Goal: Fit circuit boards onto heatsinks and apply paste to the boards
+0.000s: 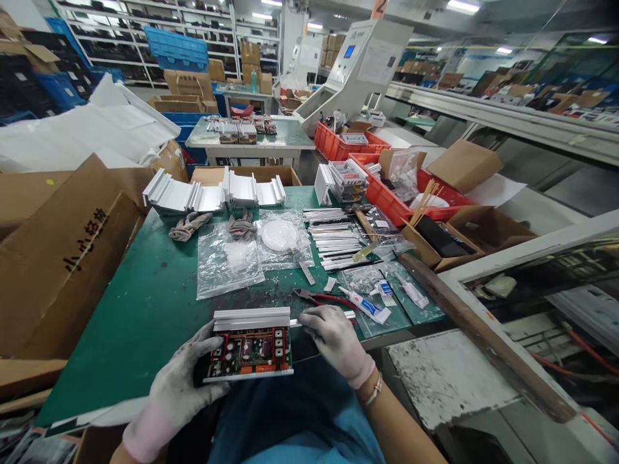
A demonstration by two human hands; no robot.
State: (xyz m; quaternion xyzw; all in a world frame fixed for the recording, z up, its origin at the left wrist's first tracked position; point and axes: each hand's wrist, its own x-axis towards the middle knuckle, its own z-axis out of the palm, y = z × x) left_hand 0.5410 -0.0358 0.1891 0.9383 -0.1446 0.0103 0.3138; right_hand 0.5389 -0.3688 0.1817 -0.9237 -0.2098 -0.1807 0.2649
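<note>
My left hand (186, 380), in a dirty white glove, grips the left end of a circuit board in an aluminium housing (251, 345). Red and orange parts show on the board, between silvery rails along its far and near edges. My right hand (331, 328), gloved too, is closed around a thin white strip (349, 315). One end of the strip pokes out left of the fingers and meets the housing's upper right corner; whether it sits inside a slot I cannot tell. Just beyond that hand lie red-handled cutters (329, 298) and a white and blue glue tube (365, 305).
Many white strips (336, 238) lie by a hammer (366, 225). A plastic bag (229, 264) and a round white lid (279, 235) rest mid-table. Aluminium profiles (213, 193) line the far edge. Cardboard (68, 258) flanks the left; a red crate (387, 193) stands right.
</note>
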